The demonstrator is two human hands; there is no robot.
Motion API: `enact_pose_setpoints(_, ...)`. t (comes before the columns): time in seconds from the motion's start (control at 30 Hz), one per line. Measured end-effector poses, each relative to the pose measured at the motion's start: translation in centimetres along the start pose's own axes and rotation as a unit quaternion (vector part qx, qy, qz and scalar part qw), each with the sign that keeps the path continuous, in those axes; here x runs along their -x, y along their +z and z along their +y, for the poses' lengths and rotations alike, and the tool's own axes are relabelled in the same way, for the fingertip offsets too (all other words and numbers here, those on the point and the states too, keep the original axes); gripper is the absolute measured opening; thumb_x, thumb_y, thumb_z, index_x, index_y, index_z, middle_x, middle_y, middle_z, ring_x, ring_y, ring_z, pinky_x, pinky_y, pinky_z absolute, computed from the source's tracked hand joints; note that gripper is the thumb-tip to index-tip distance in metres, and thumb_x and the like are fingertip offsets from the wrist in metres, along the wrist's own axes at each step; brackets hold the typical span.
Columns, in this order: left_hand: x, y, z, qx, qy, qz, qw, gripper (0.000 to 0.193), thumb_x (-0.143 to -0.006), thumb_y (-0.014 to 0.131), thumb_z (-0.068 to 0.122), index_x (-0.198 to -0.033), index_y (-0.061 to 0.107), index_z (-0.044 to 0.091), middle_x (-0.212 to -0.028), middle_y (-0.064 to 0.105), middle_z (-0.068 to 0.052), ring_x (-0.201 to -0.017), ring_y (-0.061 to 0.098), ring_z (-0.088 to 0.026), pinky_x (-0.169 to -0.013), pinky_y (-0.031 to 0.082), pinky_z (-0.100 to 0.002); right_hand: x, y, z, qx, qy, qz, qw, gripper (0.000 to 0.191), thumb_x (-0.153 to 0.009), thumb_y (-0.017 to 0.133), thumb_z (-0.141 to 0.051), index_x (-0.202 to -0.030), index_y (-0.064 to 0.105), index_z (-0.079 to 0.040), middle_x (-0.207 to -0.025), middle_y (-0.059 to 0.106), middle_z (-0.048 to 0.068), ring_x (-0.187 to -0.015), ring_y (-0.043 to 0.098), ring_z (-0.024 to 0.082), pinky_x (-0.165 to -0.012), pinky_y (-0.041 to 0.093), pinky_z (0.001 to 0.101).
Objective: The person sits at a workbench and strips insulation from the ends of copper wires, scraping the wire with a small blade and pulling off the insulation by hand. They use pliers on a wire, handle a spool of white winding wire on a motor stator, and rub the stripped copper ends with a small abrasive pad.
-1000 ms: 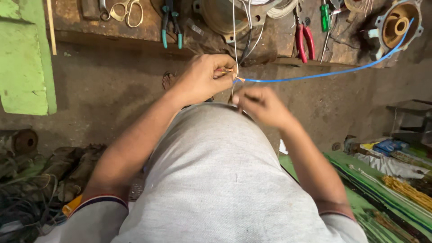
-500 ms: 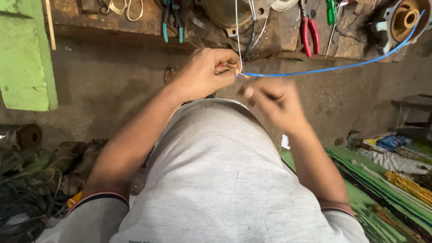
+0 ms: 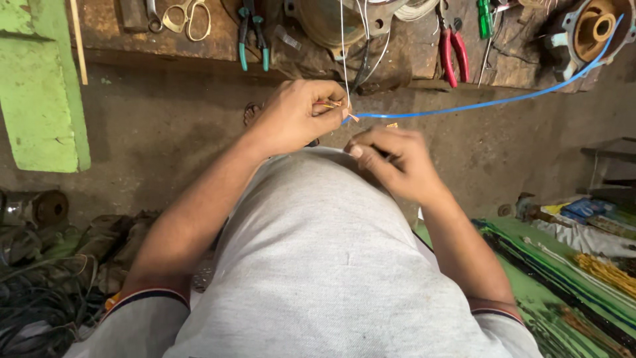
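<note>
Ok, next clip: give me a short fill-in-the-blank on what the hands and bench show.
1. The left hand pinches the end of a ____ wire.
2. The pliers on the bench have ____ handles.
3. The right hand is ____ the left hand in the picture.

Missing words: blue; red; below

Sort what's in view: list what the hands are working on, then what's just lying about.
In hand:
left hand pinching thin wire ends
blue wire running to that pinch
right hand close below it; whether it grips anything cannot be told

Lying about:
red pliers
teal pliers
scissors
motor housing
green board
</note>
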State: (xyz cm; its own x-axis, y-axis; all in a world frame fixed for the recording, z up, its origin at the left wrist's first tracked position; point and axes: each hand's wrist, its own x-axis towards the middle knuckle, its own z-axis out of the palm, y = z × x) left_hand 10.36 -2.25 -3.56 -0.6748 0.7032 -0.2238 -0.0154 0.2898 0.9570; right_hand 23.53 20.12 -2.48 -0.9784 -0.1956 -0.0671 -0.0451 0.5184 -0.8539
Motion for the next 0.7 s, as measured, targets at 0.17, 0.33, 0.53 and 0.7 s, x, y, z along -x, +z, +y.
enact_pose_setpoints(0.17, -0.2, -0.1, 0.0, 0.003, 0.007, -0.012, 1.0, 0.026, -0.092, 0.071, 0.028, -0.105, 0.075, 0.005, -0.079, 0.075, -0.005, -0.07, 0.065, -0.009, -0.065, 0.053, -0.031, -5.1, -1.0, -0.5, 0.046, 0.139, 0.054, 0.988, 0.015, -0.104, 0.069, -0.015, -0.095, 0.074, -0.003, -0.075, 0.069, 0.006, -0.065, 0.061, 0.015, -0.059, 0.047, 0.0308)
enact_pose_setpoints(0.33, -0.1, 0.0, 0.0, -0.014, -0.009, -0.009, 1.0, 0.027, -0.092, 0.071, 0.028, -0.105, 0.074, 0.005, -0.08, 0.075, -0.008, -0.071, 0.069, -0.011, -0.068, 0.054, -0.032, -2.6, 1.0, -2.0, -0.127, 0.01, -0.077, 0.989, 0.015, -0.105, 0.068, -0.015, -0.104, 0.072, -0.001, -0.095, 0.073, 0.009, -0.087, 0.068, 0.017, -0.076, 0.053, 0.0304)
enact_pose_setpoints(0.53, -0.4, 0.2, -0.4, -0.005, 0.035, -0.003, 0.999, 0.026, -0.092, 0.07, 0.026, -0.106, 0.074, 0.004, -0.091, 0.078, -0.01, -0.082, 0.075, -0.013, -0.076, 0.058, -0.032, -4.5, -1.4, 0.7, 0.089, 0.109, 0.116, 0.983, 0.019, -0.104, 0.071, -0.021, -0.1, 0.074, -0.002, -0.082, 0.07, 0.007, -0.072, 0.063, 0.018, -0.068, 0.048, 0.0311)
enact_pose_setpoints(0.7, -0.5, 0.1, -0.2, -0.019, 0.019, -0.006, 1.0, 0.027, -0.092, 0.07, 0.027, -0.107, 0.074, 0.004, -0.09, 0.077, -0.011, -0.081, 0.075, -0.014, -0.075, 0.058, -0.032, -2.7, 1.1, -0.5, -0.166, 0.15, -0.084, 0.971, 0.018, -0.102, 0.067, -0.02, -0.102, 0.074, -0.004, -0.082, 0.07, 0.003, -0.075, 0.062, 0.009, -0.068, 0.051, 0.0272)
